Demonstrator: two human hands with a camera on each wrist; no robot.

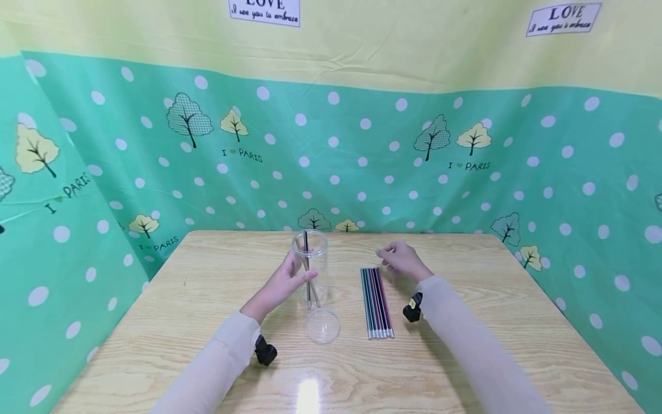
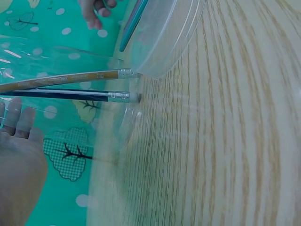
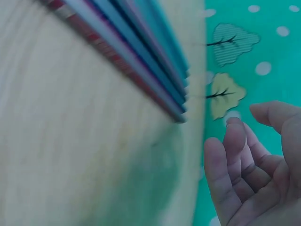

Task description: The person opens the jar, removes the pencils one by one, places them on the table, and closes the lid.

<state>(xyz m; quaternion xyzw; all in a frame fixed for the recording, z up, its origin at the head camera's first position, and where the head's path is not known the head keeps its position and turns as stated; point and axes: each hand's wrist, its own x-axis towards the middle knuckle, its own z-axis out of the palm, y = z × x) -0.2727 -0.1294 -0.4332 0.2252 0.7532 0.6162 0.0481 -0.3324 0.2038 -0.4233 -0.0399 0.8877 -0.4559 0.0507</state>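
Brown pencil (image 2: 66, 81), dark pencil (image 2: 61, 94): both are placed inside the clear jar (image 1: 322, 263), centre of the frame — seemingly the finished part.
Pencil row (image 1: 377, 303): left outside on the table (image 1: 196, 287), right of centre.
Clear lid (image 1: 323, 326): laid below the jar, not fitted.
Left hand (image 1: 281, 280): jar is gripped.
Right hand (image 1: 405, 261): nothing is held — fingers loosely bent near the row's upper end.

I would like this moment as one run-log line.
left hand: holds clear jar | inside: two pencils | right hand: empty, near pencil row | round lid: on table
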